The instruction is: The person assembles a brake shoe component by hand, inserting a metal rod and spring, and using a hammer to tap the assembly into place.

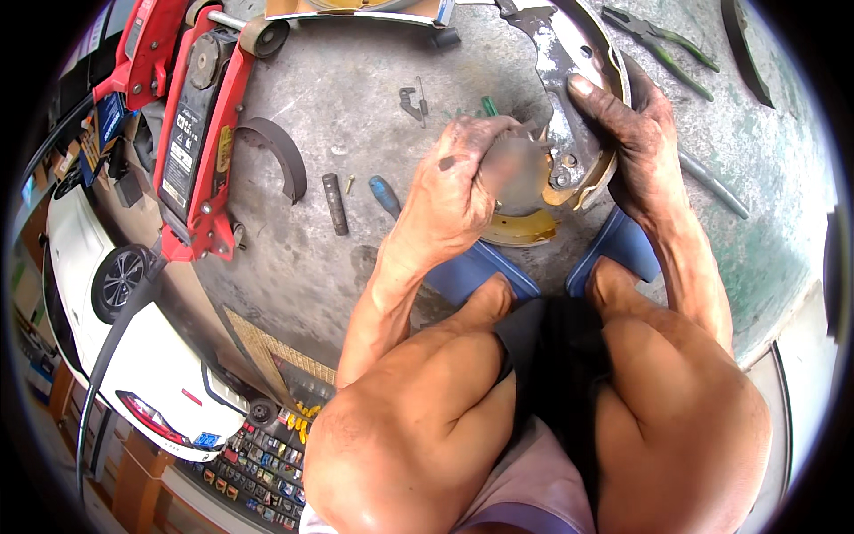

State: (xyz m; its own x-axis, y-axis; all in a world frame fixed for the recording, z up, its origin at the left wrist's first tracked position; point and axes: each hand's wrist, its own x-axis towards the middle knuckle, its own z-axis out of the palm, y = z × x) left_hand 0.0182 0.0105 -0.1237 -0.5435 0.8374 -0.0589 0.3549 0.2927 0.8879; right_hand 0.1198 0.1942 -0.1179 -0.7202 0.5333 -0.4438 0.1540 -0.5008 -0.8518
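Observation:
My right hand (642, 133) is closed on the outer edge of a curved brake shoe (559, 107), its thumb on the inner face of the scuffed metal web. My left hand (458, 182) is curled closed beside the shoe's lower end. Whatever it grips is hidden by the fingers and a blurred patch, so its kind does not show. A small green piece (489, 106) sticks out past that hand. Below, between my feet, shows a yellowish curved shoe (523, 230); whether it joins the upper shoe is unclear.
On the concrete lie green-handled pliers (663, 46), a metal bar (714, 184), dark curved linings (286, 160) (745, 53), a blue-handled screwdriver (384, 194), a dark cylinder (334, 205), a small bolt (350, 184) and a lever piece (411, 105). A red floor jack (200, 133) stands left.

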